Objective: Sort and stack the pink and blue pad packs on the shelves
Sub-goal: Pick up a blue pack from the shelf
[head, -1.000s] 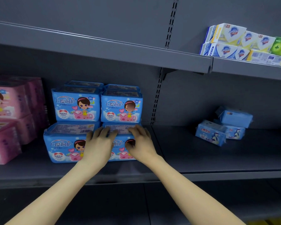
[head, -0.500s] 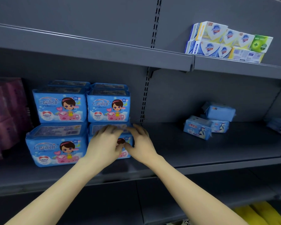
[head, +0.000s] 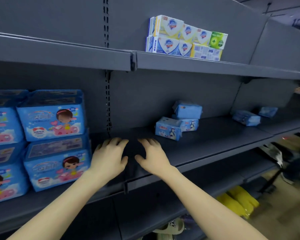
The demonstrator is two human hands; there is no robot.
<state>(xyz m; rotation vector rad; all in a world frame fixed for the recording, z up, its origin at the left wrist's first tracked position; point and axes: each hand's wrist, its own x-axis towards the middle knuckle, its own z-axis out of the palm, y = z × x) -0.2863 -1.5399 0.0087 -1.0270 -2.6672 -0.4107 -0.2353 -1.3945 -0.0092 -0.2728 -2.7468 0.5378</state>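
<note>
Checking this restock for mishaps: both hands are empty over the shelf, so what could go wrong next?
The top small blue pack lies askew on another; a careless grab could knock it off. The lower large blue pack stands near the front edge of the shelf, beside the left hand; a nudge might topple that stack.

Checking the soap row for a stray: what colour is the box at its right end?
The end soap box is green, clearest in the head view.

A shop aisle: grey metal shelving (head: 206,146) on slotted uprights, stocked with stacked blue pad packs (head: 50,116) and boxed soap bars (head: 185,38) facing outward.
</note>
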